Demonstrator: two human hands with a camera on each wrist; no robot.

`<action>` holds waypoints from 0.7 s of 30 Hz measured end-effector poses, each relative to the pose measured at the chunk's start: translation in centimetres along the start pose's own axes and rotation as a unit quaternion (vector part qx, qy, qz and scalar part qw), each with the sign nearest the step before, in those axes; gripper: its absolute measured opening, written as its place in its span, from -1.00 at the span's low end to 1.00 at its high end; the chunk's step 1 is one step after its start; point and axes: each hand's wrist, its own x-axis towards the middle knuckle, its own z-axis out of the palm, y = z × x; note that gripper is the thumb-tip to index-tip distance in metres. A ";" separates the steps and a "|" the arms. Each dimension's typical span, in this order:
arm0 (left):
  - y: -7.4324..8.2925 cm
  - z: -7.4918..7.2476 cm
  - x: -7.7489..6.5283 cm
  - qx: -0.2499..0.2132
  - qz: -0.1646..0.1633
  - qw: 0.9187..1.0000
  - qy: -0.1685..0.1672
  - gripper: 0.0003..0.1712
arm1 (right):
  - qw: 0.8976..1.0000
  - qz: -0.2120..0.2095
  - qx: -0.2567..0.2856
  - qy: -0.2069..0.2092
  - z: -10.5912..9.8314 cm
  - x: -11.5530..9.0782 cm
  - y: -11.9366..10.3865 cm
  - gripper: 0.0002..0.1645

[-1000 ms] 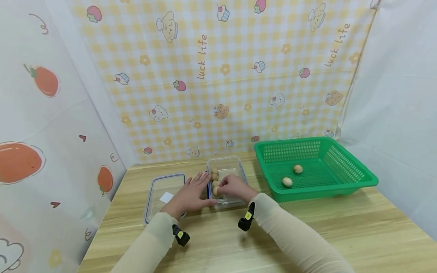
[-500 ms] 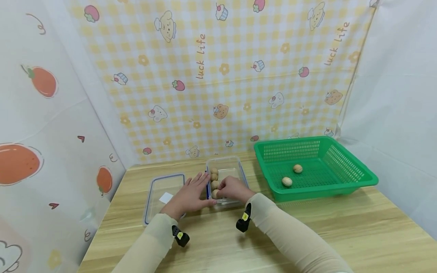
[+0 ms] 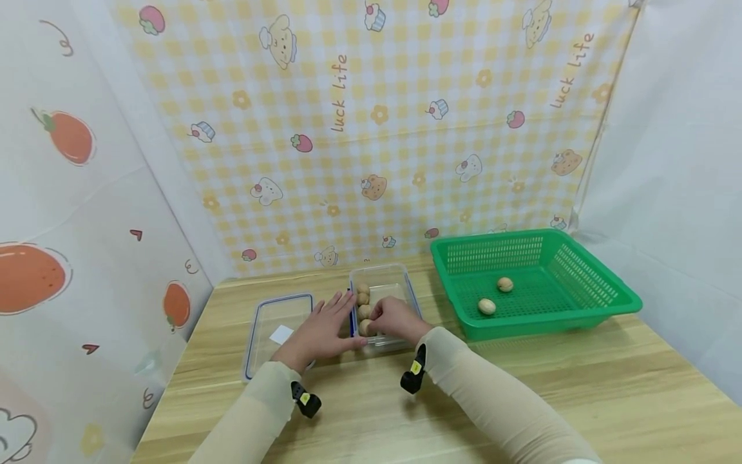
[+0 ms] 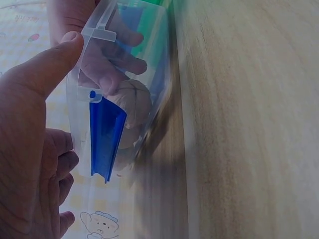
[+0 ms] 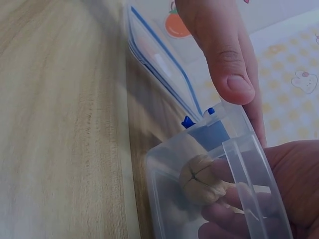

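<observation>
In the clear plastic food box (image 3: 387, 348), several walnuts (image 3: 364, 312) stand in a row along the left side. My right hand (image 3: 400, 319) reaches into the box, its thumb and fingertips at the walnut (image 5: 198, 180) nearest the front wall. Through that wall, the left wrist view shows the thumb against the same walnut (image 4: 133, 102). My left hand (image 3: 324, 330) lies with straight fingers along the box's left rim, its thumb at the front corner. A blue locking flap (image 4: 105, 139) hangs down the box's left side.
A clear lid (image 3: 265, 325) with a blue seal lies left of the box, partly under my left forearm and hand in view. To the right stands a green basket (image 3: 551, 317) holding two walnuts (image 3: 487, 307). A patterned cloth (image 3: 371, 129) hangs behind the wooden table (image 3: 371, 412).
The right hand and the front walnut have shifted slightly toward the front of the box. The left hand stays at the rim. The view has tilted a little.
</observation>
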 end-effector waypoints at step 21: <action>0.1 -0.1 0.0 0.002 -0.001 1.000 -0.002 0.18 | 0.996 -0.018 -0.026 0.080 -11.9 -0.6 -0.3 -0.40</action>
